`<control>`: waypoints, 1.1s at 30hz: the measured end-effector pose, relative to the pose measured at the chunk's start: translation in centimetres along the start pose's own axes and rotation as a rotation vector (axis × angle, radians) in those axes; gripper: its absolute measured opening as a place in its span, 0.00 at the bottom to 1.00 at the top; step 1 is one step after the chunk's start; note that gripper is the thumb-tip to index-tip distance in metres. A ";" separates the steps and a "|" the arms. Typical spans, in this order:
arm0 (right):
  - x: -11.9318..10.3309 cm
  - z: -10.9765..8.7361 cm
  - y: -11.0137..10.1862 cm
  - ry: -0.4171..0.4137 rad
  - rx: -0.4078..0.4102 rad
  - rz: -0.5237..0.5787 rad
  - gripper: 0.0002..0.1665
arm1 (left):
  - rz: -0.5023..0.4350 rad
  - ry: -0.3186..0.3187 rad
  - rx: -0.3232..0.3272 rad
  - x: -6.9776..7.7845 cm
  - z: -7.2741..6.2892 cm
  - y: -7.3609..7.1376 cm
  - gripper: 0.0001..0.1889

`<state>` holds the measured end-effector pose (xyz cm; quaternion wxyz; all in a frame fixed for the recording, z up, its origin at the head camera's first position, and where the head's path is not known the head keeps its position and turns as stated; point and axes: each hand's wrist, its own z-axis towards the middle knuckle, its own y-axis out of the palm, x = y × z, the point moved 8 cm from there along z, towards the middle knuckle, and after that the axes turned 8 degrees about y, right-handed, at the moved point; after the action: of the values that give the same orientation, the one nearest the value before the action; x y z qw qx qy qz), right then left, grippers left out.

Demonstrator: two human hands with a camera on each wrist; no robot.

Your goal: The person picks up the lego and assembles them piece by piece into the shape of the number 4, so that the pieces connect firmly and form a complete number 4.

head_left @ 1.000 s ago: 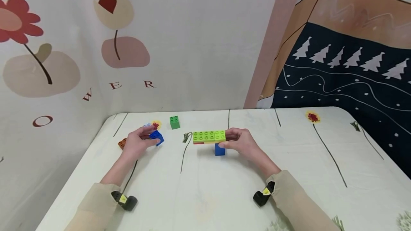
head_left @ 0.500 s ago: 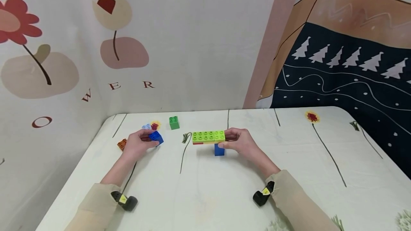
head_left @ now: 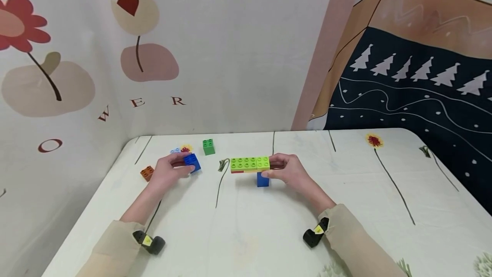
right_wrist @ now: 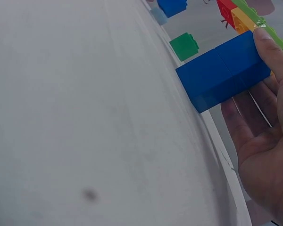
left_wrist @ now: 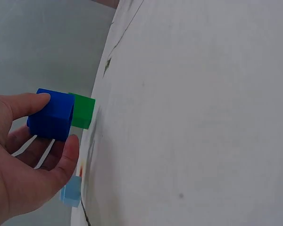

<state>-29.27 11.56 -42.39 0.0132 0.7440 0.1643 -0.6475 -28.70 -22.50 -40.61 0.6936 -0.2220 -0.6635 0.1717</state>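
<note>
My left hand (head_left: 165, 173) pinches a dark blue toy building brick (head_left: 192, 163) between thumb and fingers. In the left wrist view the brick (left_wrist: 52, 114) is held at its sides, clear of the table. To its right, my right hand (head_left: 290, 170) grips a built brick piece. Lime green bricks (head_left: 246, 164) form its long top, over a layer with a red brick (right_wrist: 227, 12) and a yellow-orange brick (right_wrist: 244, 21). Two stacked blue bricks (right_wrist: 221, 70) hang below its right end, with the right thumb pressed against them.
Beyond the hands stands a green brick (head_left: 209, 147). A light blue brick (head_left: 175, 151) lies just behind the left hand, partly hidden by it. An orange-brown brick (head_left: 147, 173) sits left of that hand. The white tablecloth (head_left: 238, 234) has printed flowers; a printed curtain (head_left: 238, 54) hangs behind.
The left hand has shifted slightly right with the blue brick, which has turned a little in its fingers. The orange-brown brick shows more fully. The right hand and its brick piece stay put.
</note>
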 end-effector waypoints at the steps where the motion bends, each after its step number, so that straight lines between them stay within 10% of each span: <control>1: 0.0 0.0 0.0 -0.001 0.000 -0.001 0.22 | -0.001 0.012 0.000 0.3 0.0 0.1 0.28; 33: 0.2 0.2 0.1 0.002 0.008 -0.002 0.23 | -0.296 0.212 -0.094 9.0 -0.8 3.6 0.26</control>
<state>-29.39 11.51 -42.59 0.0095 0.7445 0.1623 -0.6475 -27.20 -14.74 -34.97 0.7662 -0.1711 -0.6193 0.0121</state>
